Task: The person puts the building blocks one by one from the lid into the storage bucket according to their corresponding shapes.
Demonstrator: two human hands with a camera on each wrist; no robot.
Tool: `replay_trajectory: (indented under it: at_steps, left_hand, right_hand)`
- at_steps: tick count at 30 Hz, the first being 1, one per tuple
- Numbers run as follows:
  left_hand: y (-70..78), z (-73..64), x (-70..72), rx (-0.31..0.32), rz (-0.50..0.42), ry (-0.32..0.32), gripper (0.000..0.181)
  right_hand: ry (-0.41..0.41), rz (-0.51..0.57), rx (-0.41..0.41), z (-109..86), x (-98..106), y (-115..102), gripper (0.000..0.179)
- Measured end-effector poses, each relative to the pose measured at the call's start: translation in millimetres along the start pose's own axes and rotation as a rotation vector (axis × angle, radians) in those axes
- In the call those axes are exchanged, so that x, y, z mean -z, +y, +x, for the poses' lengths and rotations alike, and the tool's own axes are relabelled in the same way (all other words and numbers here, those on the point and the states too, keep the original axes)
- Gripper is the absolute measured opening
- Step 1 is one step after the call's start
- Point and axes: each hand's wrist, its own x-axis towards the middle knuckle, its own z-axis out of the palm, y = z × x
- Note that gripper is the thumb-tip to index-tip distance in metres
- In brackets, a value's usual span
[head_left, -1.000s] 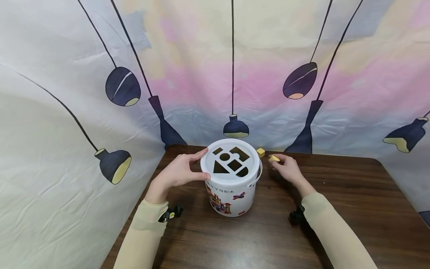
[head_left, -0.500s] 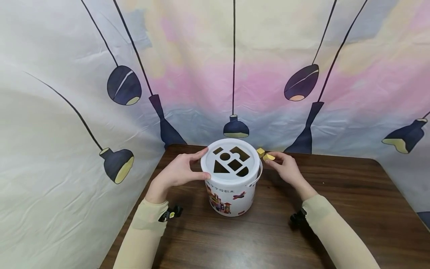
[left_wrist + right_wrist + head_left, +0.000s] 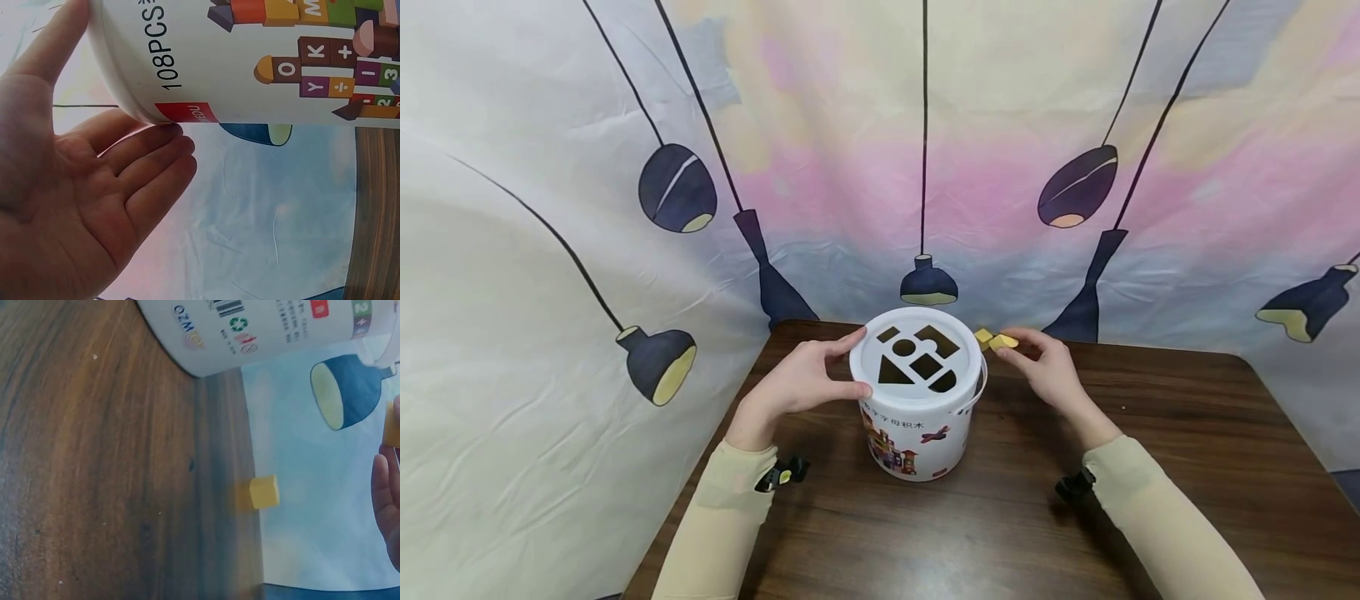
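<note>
A white bucket [image 3: 951, 442] printed with toy blocks stands upright on the table. Its white lid [image 3: 868, 354] has several shaped holes. My left hand [image 3: 801, 379] spans the lid's left edge, thumb at the near side and index finger at the far side; the left wrist view shows its fingers [image 3: 159, 169] nearly straight. Right of the bucket, my right hand [image 3: 1051, 373] pinches a small yellow block [image 3: 1004, 342] that looks half-round, raised off the table. Just behind it, a yellow cube [image 3: 264, 492] sits at the table's back edge. Only part of the right hand shows in its wrist view.
The dark wooden table [image 3: 1187, 433] ends at the back against a painted cloth [image 3: 1000, 233] with lamp drawings. A white handle [image 3: 979, 392] hangs at the bucket's right side.
My right hand first moved the pinched yellow block left towards the bucket, then raised it slightly, close to the cube. The left hand has stayed on the lid's edge.
</note>
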Motion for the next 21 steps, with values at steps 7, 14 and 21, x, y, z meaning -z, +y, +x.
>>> replay_trajectory:
  at_steps: [7,14,21]
  left_hand:
    - [-0.2,1.7,1.6,-0.024,-0.008,0.004,0.097]
    - [1.0,-0.2,1.6,-0.02,-0.013,0.0,0.095]
    - [1.4,-0.2,0.2,-0.013,-0.028,-0.004,0.095]
  right_hand:
    - [0.021,0.072,0.037,-1.5,4,-20,0.038]
    - [0.029,0.145,0.108,-2.8,6,-45,0.034]
    - [-0.01,0.187,0.203,-9.2,8,-71,0.031]
